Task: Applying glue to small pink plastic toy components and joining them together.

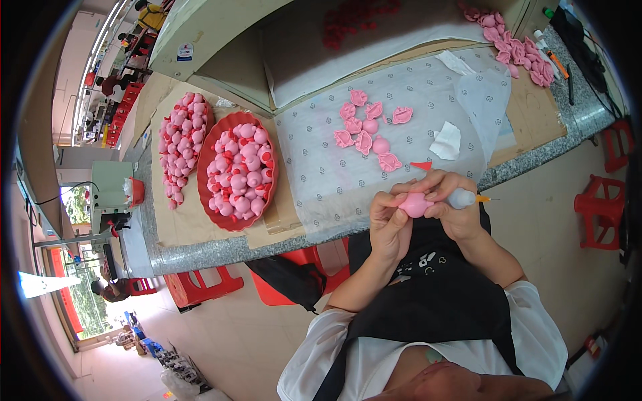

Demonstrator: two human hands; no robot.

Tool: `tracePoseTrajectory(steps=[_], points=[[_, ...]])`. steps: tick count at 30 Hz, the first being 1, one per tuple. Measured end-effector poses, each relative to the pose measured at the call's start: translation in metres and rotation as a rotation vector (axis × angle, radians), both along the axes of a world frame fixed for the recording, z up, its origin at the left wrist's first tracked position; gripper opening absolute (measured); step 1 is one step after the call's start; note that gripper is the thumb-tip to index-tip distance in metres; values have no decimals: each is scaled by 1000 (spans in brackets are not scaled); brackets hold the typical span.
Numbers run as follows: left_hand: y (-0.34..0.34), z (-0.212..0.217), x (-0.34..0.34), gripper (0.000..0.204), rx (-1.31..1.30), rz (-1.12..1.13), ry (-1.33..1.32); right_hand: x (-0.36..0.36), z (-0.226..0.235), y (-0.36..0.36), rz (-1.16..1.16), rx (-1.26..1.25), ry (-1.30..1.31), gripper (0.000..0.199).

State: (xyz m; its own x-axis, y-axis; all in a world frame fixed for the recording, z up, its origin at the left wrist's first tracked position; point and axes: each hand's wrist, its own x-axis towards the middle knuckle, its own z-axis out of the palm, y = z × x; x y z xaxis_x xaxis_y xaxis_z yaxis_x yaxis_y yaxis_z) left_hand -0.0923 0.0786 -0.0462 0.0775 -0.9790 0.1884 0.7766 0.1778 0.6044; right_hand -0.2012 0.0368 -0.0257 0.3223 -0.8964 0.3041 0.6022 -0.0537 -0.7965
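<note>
My left hand [389, 215] and my right hand [452, 195] meet just off the table's front edge, together pinching a small pink toy piece [416, 204]. My right hand also grips a small glue bottle [465, 198] with an orange nozzle pointing right. On the table just beyond the hands lie several pink winged and round pieces [369, 128] on a patterned white sheet [314, 160].
A red tray [202, 175] heaped with pink figures sits at the left, with a loose pile of more pink figures [180, 137] beside it. More pink pieces [515, 47] lie at the back right. A crumpled white tissue [446, 142] and red stools [598, 207] are nearby.
</note>
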Motion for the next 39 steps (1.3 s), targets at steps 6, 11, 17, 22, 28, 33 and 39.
tracePoseTrajectory(steps=[6, 11, 17, 22, 28, 33, 39], points=[[-5, 10, 14, 34, 12, -17, -152, -4, 1, -2, 26, 115, 84, 18], [-11, 2, 31, 46, -136, 150, -824, -2, 8, -12, -33, -69, 266, 12], [-11, -1, 37, 39, 186, -88, -22, -14, 36, -44, -373, -306, 974, 16], [-17, -4, 34, 40, 224, -159, 227, -31, 0, -57, -573, -505, 1446, 14], [-18, -8, 32, 42, 228, -186, 252, -33, 3, -57, -484, -348, 1311, 13], [-14, 1, 26, 39, 242, -209, 203, 9, 32, -31, -118, -127, 554, 17], [-8, 3, 20, 40, 220, -221, 150, 9, 24, -25, 58, -222, 497, 18]])
